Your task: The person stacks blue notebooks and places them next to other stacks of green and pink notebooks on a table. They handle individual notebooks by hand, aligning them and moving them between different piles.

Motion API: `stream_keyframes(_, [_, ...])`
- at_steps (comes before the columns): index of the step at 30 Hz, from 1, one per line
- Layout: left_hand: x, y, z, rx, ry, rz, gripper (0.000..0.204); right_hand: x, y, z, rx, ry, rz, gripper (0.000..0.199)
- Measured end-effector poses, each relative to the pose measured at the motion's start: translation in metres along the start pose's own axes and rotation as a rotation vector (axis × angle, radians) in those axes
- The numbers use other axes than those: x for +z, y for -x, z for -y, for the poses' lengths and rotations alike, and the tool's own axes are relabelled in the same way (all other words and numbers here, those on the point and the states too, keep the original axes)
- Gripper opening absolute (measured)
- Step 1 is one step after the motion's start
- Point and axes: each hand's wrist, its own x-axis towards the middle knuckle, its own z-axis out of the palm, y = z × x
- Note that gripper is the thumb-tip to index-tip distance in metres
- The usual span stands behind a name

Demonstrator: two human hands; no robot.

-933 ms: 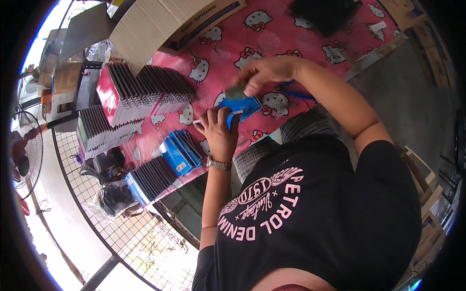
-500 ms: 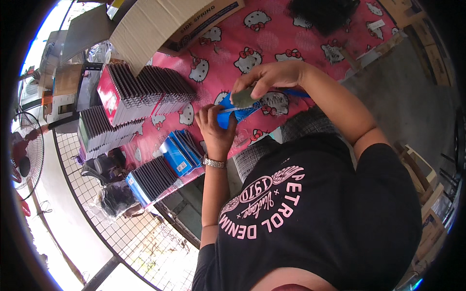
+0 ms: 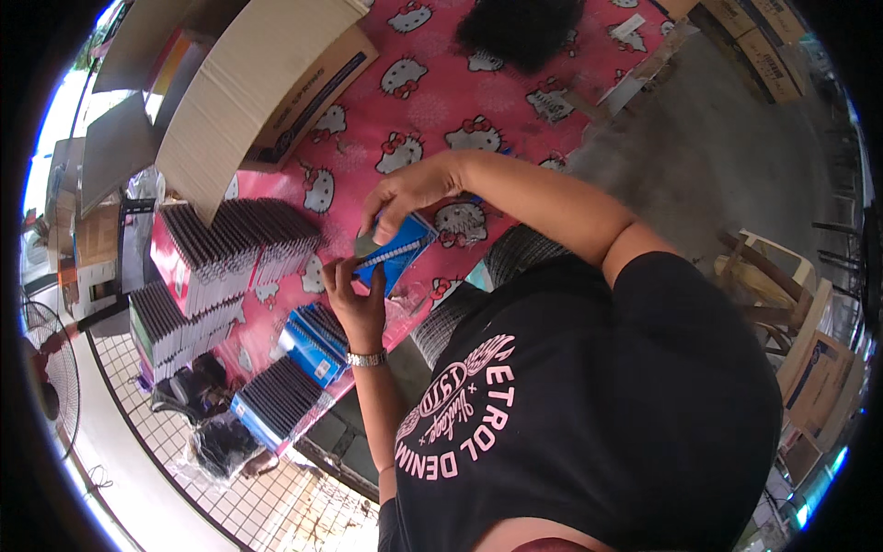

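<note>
- While both hands work above a pink cartoon-cat-print tablecloth [image 3: 515, 101], the head view shows the left hand [image 3: 357, 304] raised with its palm turned toward the wearer, fingers curled up against the lower edge of a flat blue spiral-bound notebook [image 3: 397, 253] and gripping it.
- The right hand [image 3: 409, 189] reaches in from the right on a bent forearm, its fingers pinched down over the top edge of the same notebook, which is held tilted just above the cloth near the table's front edge.
- A metal wristwatch [image 3: 366, 359] circles the left wrist.
- Left of the hands, stacked rows of dark-edged notebooks with red covers [image 3: 230, 253] stand on edge; a lower stack with green covers [image 3: 170, 327] sits just beside them.
- Below the left hand lies a blue packet of notebooks [image 3: 315, 339], with another wrapped bundle [image 3: 276, 403] near it at the table's corner.
- An open brown cardboard box [image 3: 267, 87] rests at the far left of the cloth, its flap hanging over the red stacks.
- A black bundle [image 3: 520, 32] lies at the far edge of the table.
- The wearer's black printed T-shirt [image 3: 589, 405] blocks the lower right of the view.
</note>
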Motion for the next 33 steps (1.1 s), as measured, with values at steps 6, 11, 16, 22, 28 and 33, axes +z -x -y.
stream_keyframes(6, [0.005,-0.007,-0.009,0.002,0.035,0.024,0.038,-0.004,-0.005,-0.007,0.014,0.312,-0.058,0.052])
stream_keyframes(11, [0.007,-0.007,-0.005,0.024,0.006,0.020,0.038,-0.004,-0.008,-0.012,-0.063,0.311,-0.114,0.049])
stream_keyframes(16, [0.005,-0.008,-0.011,0.024,0.015,0.006,0.036,0.006,-0.005,-0.009,-0.037,0.022,-0.015,0.056])
stream_keyframes(22, [0.008,-0.009,-0.008,-0.007,0.025,0.004,0.025,-0.046,-0.011,-0.046,-0.219,0.911,-0.914,0.052])
stream_keyframes(28, [0.010,0.004,0.009,-0.203,0.263,-0.088,0.018,-0.050,0.003,-0.045,-0.341,0.735,-1.099,0.030])
stream_keyframes(33, [0.009,-0.001,-0.001,-0.196,0.237,-0.194,0.012,-0.045,0.026,-0.087,-0.237,1.208,-1.080,0.047])
